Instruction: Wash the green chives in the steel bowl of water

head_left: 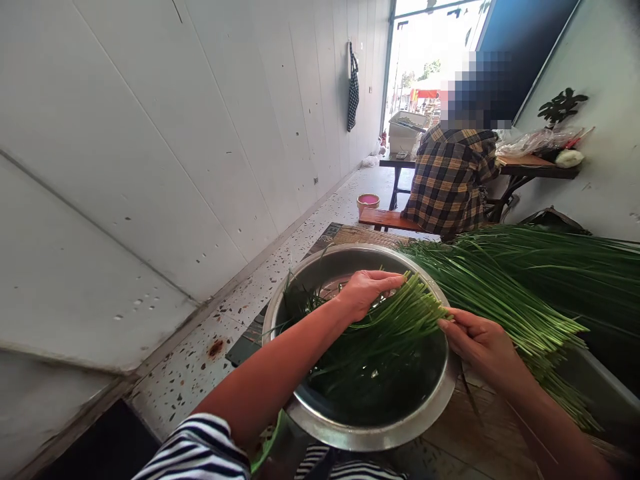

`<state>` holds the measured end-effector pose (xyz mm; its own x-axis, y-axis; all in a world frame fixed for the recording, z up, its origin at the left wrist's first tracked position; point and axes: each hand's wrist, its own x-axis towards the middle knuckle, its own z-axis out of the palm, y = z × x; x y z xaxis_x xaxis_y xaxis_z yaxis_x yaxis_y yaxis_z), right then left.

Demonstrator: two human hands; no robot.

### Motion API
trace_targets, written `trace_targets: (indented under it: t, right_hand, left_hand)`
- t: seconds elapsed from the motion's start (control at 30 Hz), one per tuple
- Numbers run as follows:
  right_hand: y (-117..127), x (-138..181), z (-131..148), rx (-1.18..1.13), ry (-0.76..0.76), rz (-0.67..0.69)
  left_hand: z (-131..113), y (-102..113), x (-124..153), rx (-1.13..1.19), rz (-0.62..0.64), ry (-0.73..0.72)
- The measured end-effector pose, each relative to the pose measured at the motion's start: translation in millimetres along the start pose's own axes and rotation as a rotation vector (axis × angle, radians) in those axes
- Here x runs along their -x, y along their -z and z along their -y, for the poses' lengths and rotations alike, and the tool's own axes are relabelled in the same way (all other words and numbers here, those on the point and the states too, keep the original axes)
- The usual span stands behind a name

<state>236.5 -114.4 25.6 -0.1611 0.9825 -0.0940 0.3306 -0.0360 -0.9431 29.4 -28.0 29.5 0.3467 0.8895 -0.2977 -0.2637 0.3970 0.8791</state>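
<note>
A bunch of garlic chives lies in a wide metal basin, its dark leaves trailing down into water. My left hand reaches across the basin and pinches the far side of the bunch near the pale cut ends. At the right rim, my right hand closes its thumb and fingers on the stem ends from the near side. A large heap of garlic chives rests just right of the basin, its pale ends toward me.
A grey tub stands at the right under the heap. Beyond, a person in a plaid shirt sits on a wooden bench at a table. A small bucket is on the floor. A white wall runs along the left.
</note>
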Motion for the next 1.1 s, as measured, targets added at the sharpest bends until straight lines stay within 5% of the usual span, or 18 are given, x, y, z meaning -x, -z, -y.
trace_targets:
  t: [0.33, 0.5, 0.63, 0.83, 1.1]
  right_hand:
    - [-4, 5, 8, -0.005, 0.049, 0.015]
    - [-4, 5, -2, 0.09, 0.038, -0.067]
    - [3, 11, 6, 0.198, 0.036, -0.003]
    - [-6, 13, 19, 0.097, -0.027, -0.065]
    - [-5, 16, 12, 0.082, 0.08, -0.057]
  left_hand:
    - [-1, -8, 9, -0.041, 0.044, 0.057]
    - [-5, -7, 9, -0.04, 0.042, -0.049]
    - [-10, -2, 8, 0.03, -0.019, -0.072]
    - [-12, 4, 5, -0.069, 0.029, -0.095]
    - [-21, 1, 15, -0.078, 0.17, -0.104]
